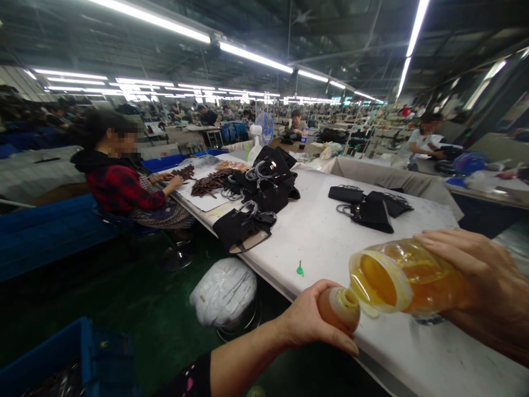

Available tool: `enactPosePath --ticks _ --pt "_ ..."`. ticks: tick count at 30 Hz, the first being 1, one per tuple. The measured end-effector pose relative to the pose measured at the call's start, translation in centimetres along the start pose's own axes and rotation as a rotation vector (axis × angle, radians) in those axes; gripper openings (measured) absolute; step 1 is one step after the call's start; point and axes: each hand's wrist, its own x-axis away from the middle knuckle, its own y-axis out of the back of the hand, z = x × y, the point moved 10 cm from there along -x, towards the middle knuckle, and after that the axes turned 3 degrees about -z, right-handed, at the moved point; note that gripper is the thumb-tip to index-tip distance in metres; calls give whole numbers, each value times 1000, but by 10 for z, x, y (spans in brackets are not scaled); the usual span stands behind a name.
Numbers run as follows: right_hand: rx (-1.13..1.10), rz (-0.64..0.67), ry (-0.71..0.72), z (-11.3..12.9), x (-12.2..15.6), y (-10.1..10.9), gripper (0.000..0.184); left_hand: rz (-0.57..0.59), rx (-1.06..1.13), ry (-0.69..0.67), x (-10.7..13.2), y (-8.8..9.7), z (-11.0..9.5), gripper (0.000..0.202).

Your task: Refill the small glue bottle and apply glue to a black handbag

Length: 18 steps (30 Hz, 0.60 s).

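Observation:
My left hand (314, 320) is wrapped around a small translucent bottle (341, 311), held slightly tilted with its open neck up. My right hand (475, 264) grips a larger clear plastic bottle (425, 275), tipped nearly on its side and holding thick yellow-orange liquid. The wide mouth of the larger bottle meets the small bottle's neck, where the liquid reaches its lip. A small green nozzle cap (300, 269) lies on the white table (285, 251) beyond my left hand. Behind the two bottles, a pale round piece on the table is partly hidden.
Black handbags (264, 187) are heaped at the table's left side, with several more (372, 212) at the right. A co-worker (119, 182) sits at the left edge, handling brown pieces (206, 184). A wrapped stool (225, 292) and a blue crate (86, 353) stand below.

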Motion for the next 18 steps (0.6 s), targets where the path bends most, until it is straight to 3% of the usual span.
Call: enactPosePath --ticks 18 --pt "12 -4 4 -1 -2 0 77 -4 52 43 -4 -2 2 103"
